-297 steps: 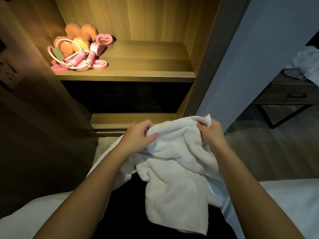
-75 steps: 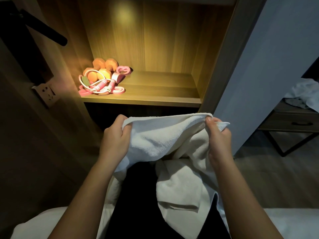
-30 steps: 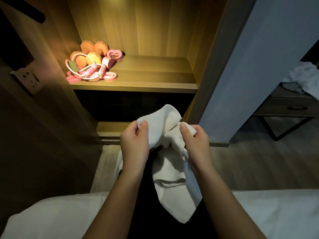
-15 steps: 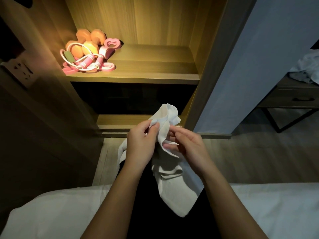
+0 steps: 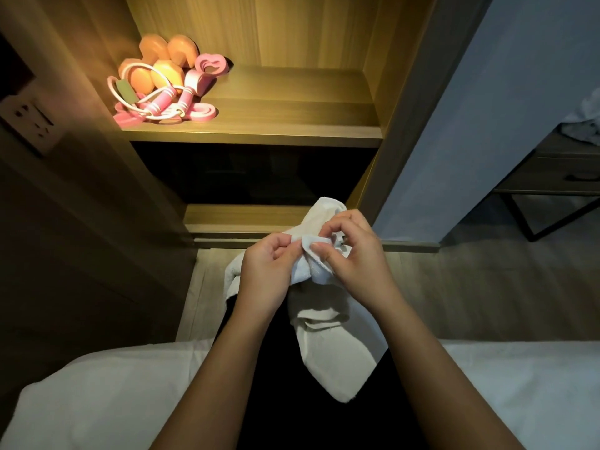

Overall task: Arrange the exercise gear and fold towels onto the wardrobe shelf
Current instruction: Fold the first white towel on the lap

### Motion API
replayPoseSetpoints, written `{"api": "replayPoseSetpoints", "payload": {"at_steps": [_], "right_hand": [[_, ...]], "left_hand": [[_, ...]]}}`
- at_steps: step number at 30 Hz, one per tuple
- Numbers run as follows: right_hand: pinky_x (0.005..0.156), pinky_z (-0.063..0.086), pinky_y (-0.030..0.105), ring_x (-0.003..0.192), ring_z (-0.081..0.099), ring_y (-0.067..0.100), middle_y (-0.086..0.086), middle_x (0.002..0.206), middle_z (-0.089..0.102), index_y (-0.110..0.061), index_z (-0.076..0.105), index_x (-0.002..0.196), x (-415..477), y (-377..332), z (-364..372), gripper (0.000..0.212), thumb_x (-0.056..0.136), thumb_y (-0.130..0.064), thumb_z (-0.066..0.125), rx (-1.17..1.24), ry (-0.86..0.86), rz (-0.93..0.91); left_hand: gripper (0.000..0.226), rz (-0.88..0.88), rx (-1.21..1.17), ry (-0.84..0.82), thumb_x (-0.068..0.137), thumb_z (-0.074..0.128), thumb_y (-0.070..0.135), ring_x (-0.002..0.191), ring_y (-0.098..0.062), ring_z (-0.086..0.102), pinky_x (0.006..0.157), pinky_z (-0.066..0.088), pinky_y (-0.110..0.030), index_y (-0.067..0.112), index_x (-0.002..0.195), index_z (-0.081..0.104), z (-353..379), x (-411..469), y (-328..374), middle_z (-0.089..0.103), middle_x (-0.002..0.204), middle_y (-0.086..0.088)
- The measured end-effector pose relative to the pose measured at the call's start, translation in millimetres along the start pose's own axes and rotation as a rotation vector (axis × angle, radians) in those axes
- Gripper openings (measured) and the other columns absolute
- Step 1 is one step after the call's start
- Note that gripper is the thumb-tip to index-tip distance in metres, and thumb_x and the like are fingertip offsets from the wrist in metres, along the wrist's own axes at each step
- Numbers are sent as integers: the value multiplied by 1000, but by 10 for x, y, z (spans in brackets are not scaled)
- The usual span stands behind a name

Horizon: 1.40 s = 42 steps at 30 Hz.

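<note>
Near the centre of the view, both hands meet on a white towel [image 5: 328, 345]. The left hand [image 5: 266, 274] pinches a bunched edge between thumb and curled fingers, and the right hand [image 5: 354, 258] grips the same bunch from the 3 o'clock side, its fingers bent over the cloth so the exact fold beneath them is hidden. One tip of the towel pokes up above the right hand; the rest hangs toward 6 o'clock over a dark lap, and a further part is covered behind the left wrist. At 11 o'clock, on the lit wardrobe shelf [image 5: 292, 125], lie orange dumbbells [image 5: 167, 71], partly masked by a pink skipping rope [image 5: 159, 103], a pink heart-shaped piece [image 5: 211, 64] and a pink band [image 5: 203, 112]; what lies under the tangle is hard to make out. The compartment below the shelf is too dark to read. A wall socket [image 5: 31, 121] sits at 9 o'clock. A drawer table [image 5: 558, 170] at 3 o'clock is cut off by the frame edge, with pale cloth [image 5: 584, 118] on it. White bedding [image 5: 97, 394] spans 6 o'clock.
</note>
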State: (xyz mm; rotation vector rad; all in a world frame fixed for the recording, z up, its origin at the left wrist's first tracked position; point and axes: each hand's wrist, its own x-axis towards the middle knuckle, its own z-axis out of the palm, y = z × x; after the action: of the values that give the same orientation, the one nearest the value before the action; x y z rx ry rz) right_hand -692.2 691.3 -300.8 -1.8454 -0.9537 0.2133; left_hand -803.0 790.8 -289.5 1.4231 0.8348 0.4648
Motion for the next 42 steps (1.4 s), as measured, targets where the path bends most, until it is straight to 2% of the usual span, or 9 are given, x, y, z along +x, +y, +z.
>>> {"api": "replayPoseSetpoints", "payload": {"at_steps": [4, 9, 12, 16, 23, 27, 30, 37, 42], "right_hand": [[92, 44, 38, 105, 51, 8, -13, 102, 55, -24, 56, 85, -10, 41, -24, 15, 85, -20, 71, -49, -14, -45], [89, 45, 32, 100, 54, 4, -17, 98, 63, -21, 56, 86, -42, 102, 2, 13, 86, -24, 69, -19, -87, 4], [79, 44, 25, 91, 54, 5, -15, 87, 59, -23, 57, 86, -53, 132, 12, 13, 86, -26, 70, -30, -88, 38], [86, 48, 36, 95, 54, 7, -13, 94, 60, -31, 61, 100, -38, 171, 4, 10, 92, -25, 63, -17, -142, 85], [71, 48, 31, 84, 55, 9, -6, 89, 59, -17, 59, 93, 55, 139, -49, 11, 97, -27, 55, -69, -212, 4], [68, 47, 28, 81, 56, 9, -9, 87, 58, -19, 57, 88, 174, 67, -102, 9, 95, -23, 57, -72, -177, -88], [69, 47, 29, 81, 57, 9, -8, 86, 59, -22, 56, 88, 281, 49, -140, 7, 95, -23, 55, -84, -169, -124], [66, 47, 27, 81, 58, 8, -8, 86, 60, -19, 58, 93, 535, -32, -240, 7, 96, -24, 56, -133, -146, -175], [67, 49, 32, 77, 59, 13, -2, 83, 63, -15, 62, 90, 709, -126, -406, 7, 92, -22, 63, -146, -204, -200]], "left_hand": [[21, 138, 185, -28, 97, 55, 15, 71, -24, 57, 64, 47, -37, 2, 87, 69, -18, 10, 3, 66, 84, -20], [19, 173, 301, 29, 95, 60, 19, 74, -3, 60, 64, 49, -19, 24, 78, 69, -5, 6, 18, 68, 74, 9], [15, 159, 304, 59, 92, 65, 20, 73, -3, 61, 65, 51, -21, 17, 77, 68, -3, 42, -24, 67, 74, 7], [15, 208, 307, -19, 92, 63, 23, 78, 0, 61, 67, 51, -16, 27, 79, 69, -3, 41, -27, 67, 77, 14], [15, 271, 319, -58, 94, 61, 25, 95, 9, 59, 73, 48, -7, 37, 105, 60, -23, -34, -69, 65, 96, 23], [8, 397, 424, 16, 91, 64, 28, 91, -1, 59, 71, 51, -17, 27, 93, 56, 22, -87, -103, 60, 89, 16], [20, 412, 555, 120, 84, 61, 45, 83, -3, 55, 68, 50, -27, 25, 84, 58, 108, -81, -58, 57, 84, 15], [41, 236, 654, 158, 76, 46, 67, 84, -8, 52, 91, 47, -46, 30, 94, 53, 285, 26, 210, 51, 88, 17], [33, 241, 696, 161, 81, 58, 61, 87, -8, 49, 99, 40, -46, 32, 93, 47, 344, 71, 315, 51, 94, 16]]}}
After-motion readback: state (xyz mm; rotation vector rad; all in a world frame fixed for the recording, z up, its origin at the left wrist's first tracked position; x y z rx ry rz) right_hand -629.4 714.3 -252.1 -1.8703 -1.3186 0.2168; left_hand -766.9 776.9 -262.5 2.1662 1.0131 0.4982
